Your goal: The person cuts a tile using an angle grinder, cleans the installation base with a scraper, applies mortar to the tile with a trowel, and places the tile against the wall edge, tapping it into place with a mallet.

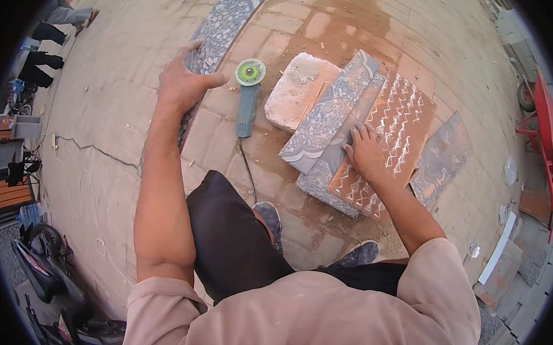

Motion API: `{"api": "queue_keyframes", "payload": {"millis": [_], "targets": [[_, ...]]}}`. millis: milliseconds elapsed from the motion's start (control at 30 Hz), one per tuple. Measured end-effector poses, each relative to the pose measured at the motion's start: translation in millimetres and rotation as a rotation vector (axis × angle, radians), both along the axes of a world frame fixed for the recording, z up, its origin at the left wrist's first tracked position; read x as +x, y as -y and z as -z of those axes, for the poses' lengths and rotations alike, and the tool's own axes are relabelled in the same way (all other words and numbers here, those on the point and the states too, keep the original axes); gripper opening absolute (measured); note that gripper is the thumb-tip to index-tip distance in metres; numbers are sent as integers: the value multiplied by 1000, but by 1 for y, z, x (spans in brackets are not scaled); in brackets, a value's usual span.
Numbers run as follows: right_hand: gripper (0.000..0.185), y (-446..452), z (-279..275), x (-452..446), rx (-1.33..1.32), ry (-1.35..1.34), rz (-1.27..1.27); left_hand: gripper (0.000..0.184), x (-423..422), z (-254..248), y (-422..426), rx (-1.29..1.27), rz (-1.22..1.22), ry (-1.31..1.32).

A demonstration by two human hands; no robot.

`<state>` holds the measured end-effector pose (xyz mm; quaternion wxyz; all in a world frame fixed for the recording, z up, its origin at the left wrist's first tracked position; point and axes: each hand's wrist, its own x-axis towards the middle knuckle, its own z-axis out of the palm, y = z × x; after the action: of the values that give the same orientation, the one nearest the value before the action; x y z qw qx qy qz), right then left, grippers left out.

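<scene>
My left hand, thumb and fingers spread, is at the patterned grey tile strip on the upper left. My right hand lies with its fingers on the stacked tiles, near the left edge of an orange-brown tile with white zigzag marks. Beside it a cut grey pebble-patterned tile rests against a pale rough block. A teal angle grinder with a green disc lies on the paving between my hands.
Another grey tile lies right of the stack. A red wheelbarrow stands at the far right. Motorbikes are at the lower left, and a person's legs show at the top left. The grinder's cord runs toward my feet.
</scene>
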<state>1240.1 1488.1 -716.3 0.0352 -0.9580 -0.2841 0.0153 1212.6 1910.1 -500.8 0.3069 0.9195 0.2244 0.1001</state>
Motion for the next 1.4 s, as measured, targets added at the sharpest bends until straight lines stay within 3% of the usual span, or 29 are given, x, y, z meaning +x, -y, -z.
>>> {"api": "queue_keyframes", "payload": {"millis": [33,100,167,200,300,333,400,467,533,567,633,733,767,833,867,933,1067,1133,1167,1233,1267,1400], "targets": [[53,-19,4,-1,3,-3,-11,100,-1,5,-7,19,-13,-23],[47,-77,5,-3,404,-336,-34,101,-2,10,-16,44,-35,-41],[47,-155,-15,-13,434,-633,-43,99,-5,5,-20,140,-128,-171],[52,-192,-4,-15,492,-642,-30,102,-6,10,-23,188,-126,-152],[81,-289,47,-29,557,-690,181,106,-9,-1,-19,336,-237,-259],[81,-311,39,-29,583,-675,162,106,-10,0,-22,360,-248,-236],[101,-347,22,-29,398,-768,519,110,-14,1,-32,397,-234,-196],[120,-374,34,-24,281,-706,712,111,-18,7,-43,376,-251,-169],[123,-382,57,-19,352,-636,785,113,-23,7,-43,362,-280,-154],[120,-384,43,-13,216,-648,775,114,-24,4,-45,347,-295,-156],[120,-392,77,-3,278,-632,849,114,-27,2,-50,331,-327,-145],[116,-380,52,-10,397,-721,791,117,-32,9,-52,300,-322,-162],[116,-373,71,-15,397,-714,784,117,-32,9,-53,297,-328,-156],[104,-359,134,-26,956,-621,516,119,-29,6,-54,219,-335,-182],[104,-350,113,-28,965,-611,508,119,-26,5,-55,223,-337,-167],[89,-309,42,-44,1194,-842,449,121,-23,11,-54,204,-354,-163],[79,-240,-19,-51,1270,-793,450,122,-16,6,-49,143,-330,-182],[71,-213,-74,-59,1572,-823,463,121,-10,-3,-44,115,-267,-232],[66,-197,-93,-63,1595,-869,470,119,-8,-1,-37,118,-256,-213],[54,-153,-73,-65,1688,-862,582,117,-5,27,-18,81,-133,-209],[51,-167,-137,-76,1751,-843,614,114,-13,-15,-43,100,-86,-200],[47,-138,-213,-105,2030,-658,750,113,-32,-46,-45,173,116,-186]]}}
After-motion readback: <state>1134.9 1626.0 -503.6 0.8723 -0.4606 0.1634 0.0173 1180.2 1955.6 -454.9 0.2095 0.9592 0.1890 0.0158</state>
